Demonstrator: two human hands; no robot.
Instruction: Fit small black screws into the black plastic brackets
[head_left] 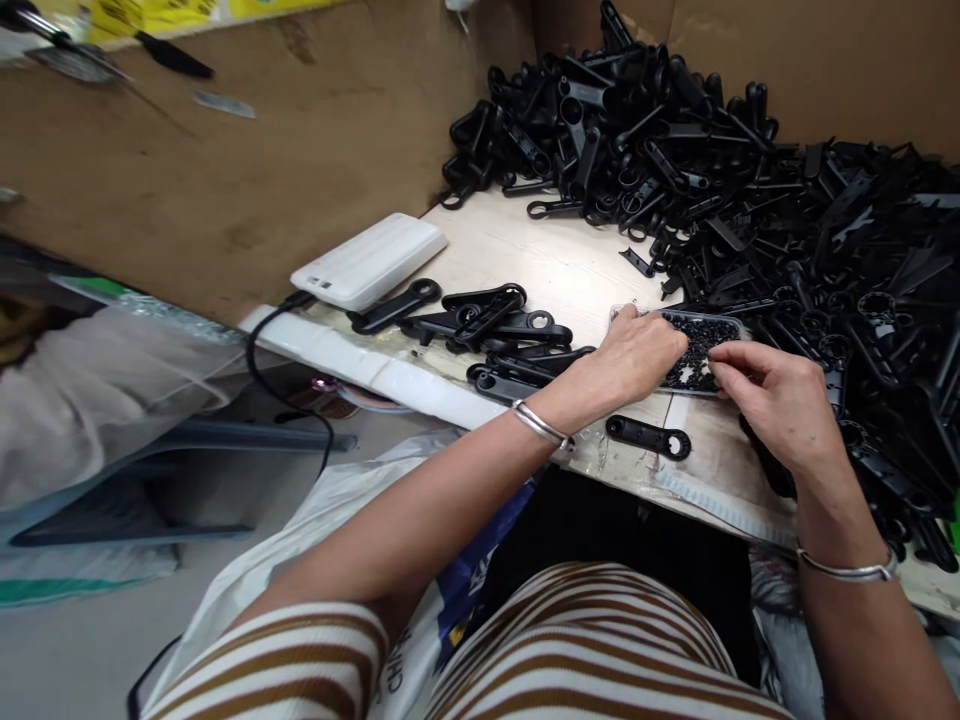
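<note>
A shallow clear tray (729,322) filled with tiny black parts (694,345) lies on the table between my two hands. My left hand (637,355) is over the tray's left end, its fingers curled closed and their tips hidden from me. At the right side of the tray, thumb and fingers of my right hand (780,395) pinch together just above the tiny parts; whatever they hold is too small to make out. Close in front of my left hand, a single black plastic arm (648,438) with a ring-shaped end lies flat near the table edge.
A big heap of black plastic arms (592,130) fills the back, with thinner black pieces (840,220) at right. More arms (495,325) lie left of my hands. A white power bank (371,262) with a black cable (259,370) sits by the cardboard wall (225,190).
</note>
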